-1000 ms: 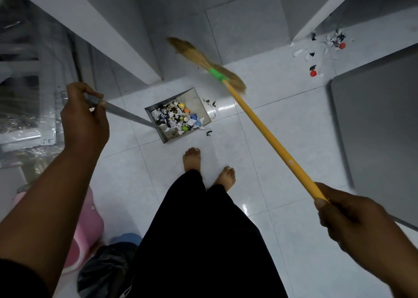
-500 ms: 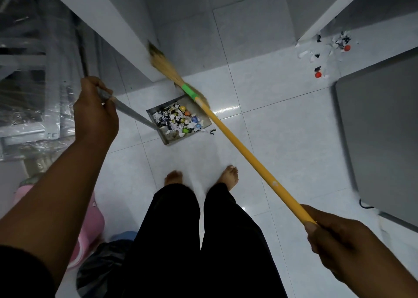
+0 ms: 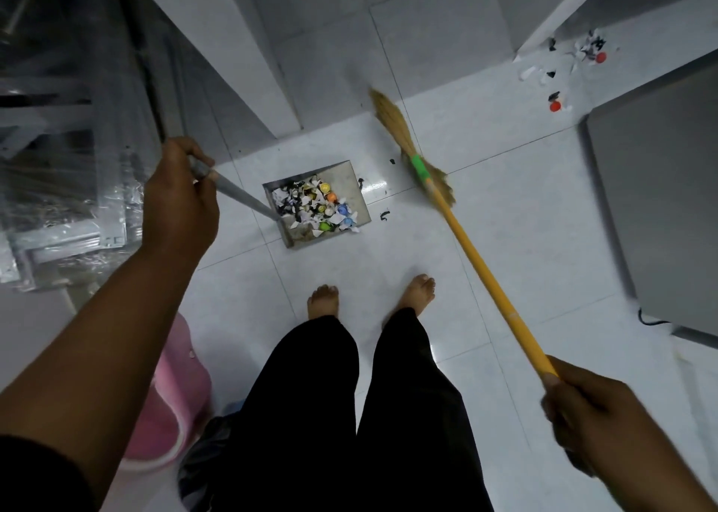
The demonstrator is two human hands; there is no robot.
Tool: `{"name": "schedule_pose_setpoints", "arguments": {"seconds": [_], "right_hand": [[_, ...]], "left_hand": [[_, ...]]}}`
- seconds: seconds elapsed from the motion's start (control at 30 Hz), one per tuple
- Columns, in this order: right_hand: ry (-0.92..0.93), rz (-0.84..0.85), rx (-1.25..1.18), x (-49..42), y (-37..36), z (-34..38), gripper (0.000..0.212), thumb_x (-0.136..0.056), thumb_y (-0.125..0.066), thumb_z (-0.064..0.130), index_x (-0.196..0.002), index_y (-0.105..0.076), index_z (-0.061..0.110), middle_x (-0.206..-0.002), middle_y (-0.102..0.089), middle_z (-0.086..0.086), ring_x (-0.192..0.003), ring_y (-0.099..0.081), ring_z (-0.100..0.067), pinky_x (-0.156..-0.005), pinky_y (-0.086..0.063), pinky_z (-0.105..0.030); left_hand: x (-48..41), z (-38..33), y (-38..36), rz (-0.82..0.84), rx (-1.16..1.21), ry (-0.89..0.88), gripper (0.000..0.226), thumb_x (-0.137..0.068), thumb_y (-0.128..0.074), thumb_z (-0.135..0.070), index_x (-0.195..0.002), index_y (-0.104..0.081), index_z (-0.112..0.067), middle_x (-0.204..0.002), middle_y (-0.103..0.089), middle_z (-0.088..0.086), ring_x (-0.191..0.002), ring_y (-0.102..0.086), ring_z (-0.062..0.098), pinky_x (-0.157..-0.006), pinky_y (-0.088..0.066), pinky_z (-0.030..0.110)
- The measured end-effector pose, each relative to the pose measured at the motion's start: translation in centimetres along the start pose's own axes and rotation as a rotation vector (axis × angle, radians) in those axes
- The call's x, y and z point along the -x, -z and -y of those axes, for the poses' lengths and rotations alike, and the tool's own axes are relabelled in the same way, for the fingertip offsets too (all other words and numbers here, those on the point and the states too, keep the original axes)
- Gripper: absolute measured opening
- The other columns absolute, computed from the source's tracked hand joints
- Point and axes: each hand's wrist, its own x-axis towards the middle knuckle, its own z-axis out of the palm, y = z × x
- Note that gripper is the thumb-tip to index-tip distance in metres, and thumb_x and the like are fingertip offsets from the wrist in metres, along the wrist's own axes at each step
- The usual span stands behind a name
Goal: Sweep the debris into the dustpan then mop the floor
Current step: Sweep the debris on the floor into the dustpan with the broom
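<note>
Bottom centre: black trouser legs. A pink bucket stands at lower left, with a dark bag beside it. Lower right: right hand, fingers clenched round the top end of the broom's yellow handle. The handle runs diagonally up-left across the frame. Left of centre: left hand, fingers wrapped round the grey dustpan handle, which slants down-right to the pan. Mid-frame: two bare feet on the white tile floor, toes towards the pan. Just above the feet at centre: metal dustpan flat on the floor, open side facing right. It holds a heap of debris: white and black paper scraps and coloured bottle caps. A few black scraps lie on the tile just right of the pan's mouth. Broom head, straw with a green band, is above and right of the pan, apart from it and blurred; cannot tell whether the bristles touch the floor. Upper right: a second scatter of debris, paper bits and two red caps, well apart from the pan, beside a grey cabinet.
</note>
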Motion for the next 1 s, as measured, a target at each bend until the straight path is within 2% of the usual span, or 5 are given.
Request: {"name": "schedule_pose_setpoints", "arguments": {"seconds": [0.1, 0.3, 0.73, 0.9, 1.0], "right_hand": [[-0.020, 0.210, -0.212, 1.1, -4.6, 2.1, 0.028, -0.099, -0.049, 0.007, -0.075, -0.064, 0.006, -0.060, -0.043, -0.011, -0.042, -0.029, -0.016, -0.044, -0.024, -0.019], [-0.118, 0.105, -0.389, 3.3, -6.7, 3.4, 0.025, -0.096, -0.055, 0.010, -0.093, -0.078, 0.017, -0.063, -0.050, -0.018, -0.039, -0.032, -0.017, -0.039, -0.027, -0.018], [0.129, -0.120, -0.164, 0.5, -2.8, 6.6, 0.027, -0.081, -0.063, 0.039, -0.100, -0.073, 0.022, -0.063, -0.053, -0.007, -0.045, -0.035, -0.016, -0.046, -0.032, -0.021], [0.107, -0.157, -0.067, -5.9, -6.9, 6.9, 0.024, -0.094, -0.052, 0.020, -0.074, -0.064, 0.017, -0.060, -0.050, -0.004, -0.044, -0.038, -0.014, -0.042, -0.030, -0.023], [0.038, -0.040, -0.139, -5.9, -9.6, 6.2, 0.037, -0.096, -0.050, 0.013, -0.066, -0.067, 0.025, -0.060, -0.047, -0.004, -0.043, -0.034, -0.014, -0.042, -0.026, -0.021]], "left_hand": [[0.5, 0.5, -0.5, 0.047, -0.026, -0.025, 0.049, -0.092, -0.054, -0.002, -0.097, -0.038, -0.048, -0.106, -0.060, 0.003, -0.094, -0.057, 0.012, -0.081, -0.050, 0.020], [0.6, 1.3, -0.7, 0.045, -0.019, -0.020, 0.029, -0.091, -0.052, -0.002, -0.109, -0.044, -0.023, -0.104, -0.059, 0.005, -0.092, -0.059, 0.019, -0.081, -0.055, 0.040], [1.3, 3.0, 1.7, -0.011, 0.028, 0.019, 0.052, -0.091, -0.053, -0.002, -0.096, -0.035, -0.051, -0.106, -0.061, 0.005, -0.092, -0.057, 0.009, -0.078, -0.043, 0.004], [1.9, 3.4, 1.8, -0.046, 0.022, 0.013, 0.048, -0.092, -0.052, -0.003, -0.095, -0.034, -0.048, -0.106, -0.060, 0.008, -0.094, -0.058, 0.016, -0.082, -0.051, 0.028], [1.8, 3.5, 1.6, -0.043, 0.025, 0.012, 0.049, -0.092, -0.052, -0.003, -0.095, -0.034, -0.048, -0.105, -0.058, 0.006, -0.093, -0.058, 0.015, -0.080, -0.049, 0.018]]}}
